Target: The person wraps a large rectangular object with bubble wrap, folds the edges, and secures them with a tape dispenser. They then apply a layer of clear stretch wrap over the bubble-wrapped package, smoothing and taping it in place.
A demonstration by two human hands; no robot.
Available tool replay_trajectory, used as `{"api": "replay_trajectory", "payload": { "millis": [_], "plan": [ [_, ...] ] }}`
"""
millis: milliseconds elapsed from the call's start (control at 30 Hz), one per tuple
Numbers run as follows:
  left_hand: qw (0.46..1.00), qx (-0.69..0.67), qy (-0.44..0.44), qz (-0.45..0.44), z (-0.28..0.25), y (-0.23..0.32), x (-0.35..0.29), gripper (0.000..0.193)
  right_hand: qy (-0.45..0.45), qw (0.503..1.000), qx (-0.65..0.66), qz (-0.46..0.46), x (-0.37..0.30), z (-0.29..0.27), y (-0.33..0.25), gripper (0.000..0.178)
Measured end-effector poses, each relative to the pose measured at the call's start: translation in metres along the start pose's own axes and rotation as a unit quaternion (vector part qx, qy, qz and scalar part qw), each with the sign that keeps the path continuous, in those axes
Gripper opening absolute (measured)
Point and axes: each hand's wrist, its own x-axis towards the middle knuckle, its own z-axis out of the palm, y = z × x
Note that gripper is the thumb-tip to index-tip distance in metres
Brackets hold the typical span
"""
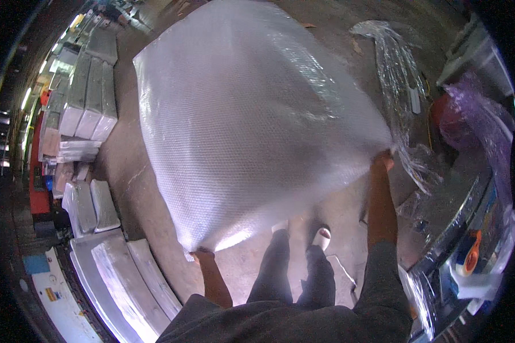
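Note:
A large sheet of clear bubble wrap (pixel 252 120) is spread out in front of me, filling the middle of the view. My left hand (pixel 202 255) is closed on its near left corner. At the near right corner my right hand (pixel 383 159) grips the sheet too, with that arm stretched farther forward. Between the two hands the near edge hangs above the floor, and light shines on it beside my left hand. The fingers of both hands are partly hidden by the bunched film.
Wrapped white packages (pixel 88 106) are stacked along the left, with more white panels (pixel 129 280) nearer me. Crumpled clear plastic film (pixel 392 74) lies on the concrete floor at the right. Purple film (pixel 480 114) and an orange-handled tool (pixel 472 254) are farther right.

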Motion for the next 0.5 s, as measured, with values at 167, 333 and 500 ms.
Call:
{"api": "replay_trajectory", "payload": {
  "millis": [167,333,500],
  "plan": [
    [1.0,0.017,0.008,0.004,0.007,-0.02,0.007,0.061,0.141,0.755,0.608,0.201,-0.024,0.01,-0.011,0.06],
    [0.999,0.046,0.025,0.013,0.028,-0.039,0.042,0.057,0.157,0.748,0.587,0.268,-0.036,0.015,-0.048,0.069],
    [0.992,0.09,0.04,0.075,0.028,-0.032,0.025,0.053,0.17,0.736,0.627,0.189,-0.031,0.031,-0.046,0.06]
  ]
}}
